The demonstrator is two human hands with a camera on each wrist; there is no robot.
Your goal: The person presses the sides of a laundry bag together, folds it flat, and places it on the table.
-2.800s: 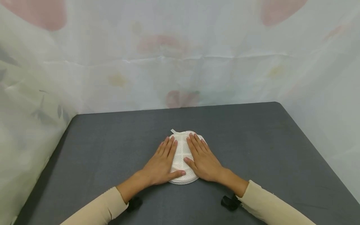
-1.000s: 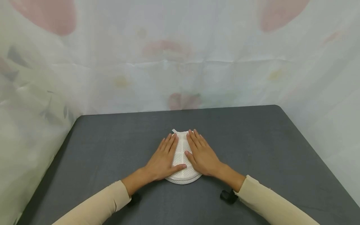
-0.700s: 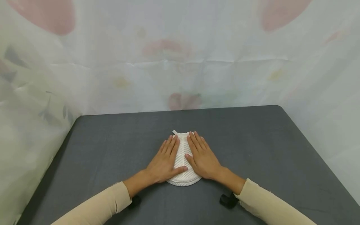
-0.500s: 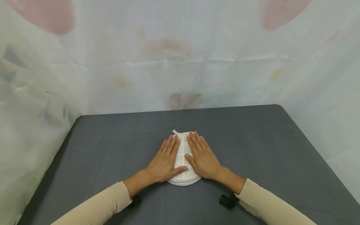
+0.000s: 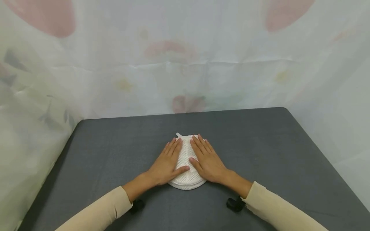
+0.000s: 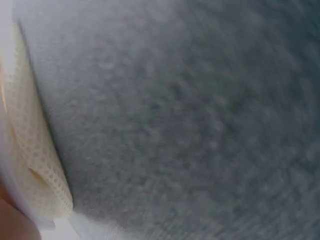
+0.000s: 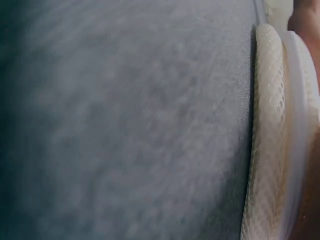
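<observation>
Both palms down now: my left hand (image 5: 166,164) and right hand (image 5: 207,161) lie flat, fingers straight, pressing the white mesh pad (image 5: 185,158) onto the grey worktop (image 5: 260,144), gripping nothing.

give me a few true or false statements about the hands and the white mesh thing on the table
1. Both hands lie flat on the white mesh pad. True: the left hand and the right hand press it with straight fingers.
2. The pad rests on a dark grey table. True.
3. The right hand is lifting the pad off the table. False: the pad lies on the surface under both palms.
4. The sleeves are bright red. False: they are beige.
5. A small white tab sticks out at the pad's far edge. True.
</observation>
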